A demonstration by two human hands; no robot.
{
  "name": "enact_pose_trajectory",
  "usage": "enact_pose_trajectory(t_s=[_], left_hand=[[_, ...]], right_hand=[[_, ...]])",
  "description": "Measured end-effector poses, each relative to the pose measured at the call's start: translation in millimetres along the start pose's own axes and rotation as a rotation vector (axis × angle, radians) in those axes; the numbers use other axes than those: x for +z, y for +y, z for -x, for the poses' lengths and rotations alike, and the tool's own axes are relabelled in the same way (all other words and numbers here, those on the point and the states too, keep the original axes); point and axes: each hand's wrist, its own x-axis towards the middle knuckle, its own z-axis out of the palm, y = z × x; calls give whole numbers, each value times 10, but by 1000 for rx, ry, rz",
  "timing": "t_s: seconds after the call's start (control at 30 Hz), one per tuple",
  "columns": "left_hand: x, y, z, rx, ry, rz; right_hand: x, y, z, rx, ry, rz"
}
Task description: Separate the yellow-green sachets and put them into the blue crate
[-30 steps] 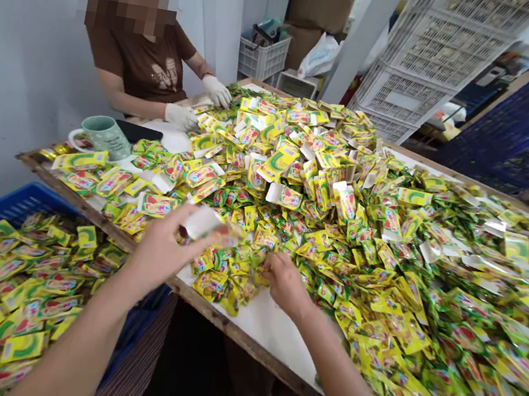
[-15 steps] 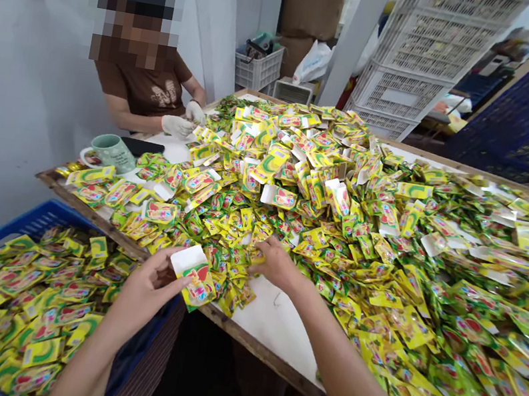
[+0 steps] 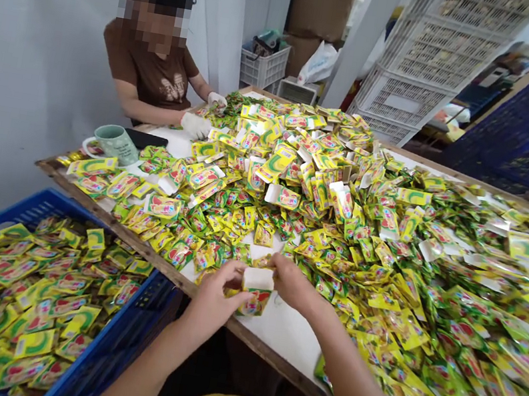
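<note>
My left hand [image 3: 219, 295] is closed around a small yellow-and-green printed carton [image 3: 254, 301], held tilted above the table's front edge with its white top flap [image 3: 258, 278] raised. Right beside it, at the carton's open top end, is my right hand [image 3: 291, 285]. Its fingers are pinched on a small yellow sachet [image 3: 264, 262], mostly covered by the fingertips and the flap. Loose sachets [image 3: 372, 311] in yellow and green lie heaped to the right and ahead of both hands. Several more cartons [image 3: 282, 196] rest on the heap, some with open white flaps.
At lower left a blue crate [image 3: 103, 340] holds many filled-looking cartons. A green mug [image 3: 116, 145] and a dark phone [image 3: 147, 140] sit at the table's left. Across from them, a co-worker's gloved hands [image 3: 197, 126] touch the heap. White crates [image 3: 413, 67] are stacked behind.
My left hand has carried the carton rightward to my right hand. My right hand has drawn back from the pile with a sachet. The co-worker's hands have moved apart.
</note>
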Motion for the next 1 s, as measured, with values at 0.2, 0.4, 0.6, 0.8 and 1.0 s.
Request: enact_pose_trajectory(t_s=[0.2,0.4,0.6,0.8,1.0], left_hand=[[695,-71,-125,26,-203,54],[983,-87,-98,9,-296,82],[995,-77,0,-38,-336,130],[1002,-142,20,-62,-405,164],[1003,-195,68,-66,-433,250]], right_hand=[[-283,7,903,117,588,-630],[-42,-66,1192,-37,724,-224],[-112,-23,1308,69,420,-53],[-274,-109,1396,99,297,-69],[-257,-23,1396,-8,469,-47]])
